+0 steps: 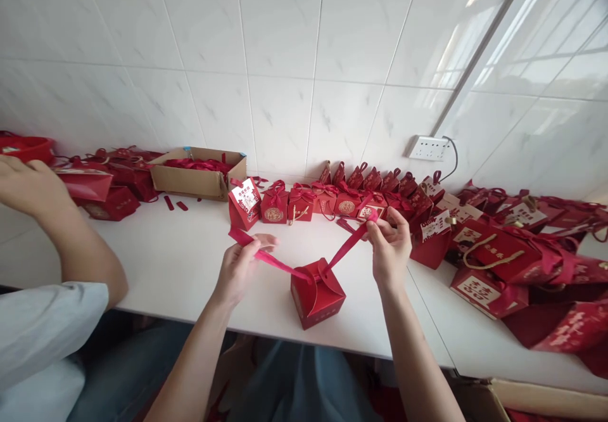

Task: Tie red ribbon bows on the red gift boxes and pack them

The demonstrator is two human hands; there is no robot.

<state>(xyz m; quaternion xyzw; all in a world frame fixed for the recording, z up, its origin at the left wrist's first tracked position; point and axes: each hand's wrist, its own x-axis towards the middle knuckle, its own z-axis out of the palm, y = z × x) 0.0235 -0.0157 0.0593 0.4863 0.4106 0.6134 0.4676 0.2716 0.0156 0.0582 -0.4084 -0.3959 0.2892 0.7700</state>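
Observation:
A small red gift box (317,295) sits upright near the table's front edge, its top flaps folded together. A red ribbon (346,245) runs through the top of the box, and its two ends spread outward in a V. My left hand (240,267) pinches the left end of the ribbon, with a short tail sticking out past the fingers. On the other side, my right hand (390,244) grips the right end between thumb and fingers, higher than the box. Both lengths look fairly taut. Neither hand touches the box itself.
Finished-looking red boxes (274,204) stand in rows along the tiled wall. A cardboard box (190,181) of ribbons stands at back left. Many more gift boxes (513,251) pile up on the right. At left, another person's arm (85,238) reaches over the table (190,270).

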